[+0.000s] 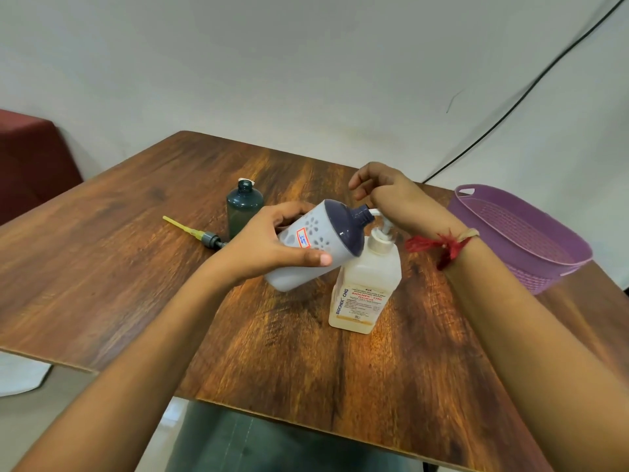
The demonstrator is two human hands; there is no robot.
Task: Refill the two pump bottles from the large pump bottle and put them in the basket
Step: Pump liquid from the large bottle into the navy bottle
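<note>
white pump bottle [326,229] is tilting in my left hand [269,243], which is gripping its body, fingers and thumb wrapped round. its dark neck is pointing at the nozzle of the large pump bottle [366,284], standing upright just to its right. my right hand [384,192] is resting on that pump head, fingers hanging loose, holding nothing. behind my left hand the dark bottle [243,209] is standing uncapped, its loose pump [204,235] lying to the left. the purple basket [544,267] is sitting at the table [136,267]'s right edge; a broad stretch of wood is showing toward the near edge.
</note>
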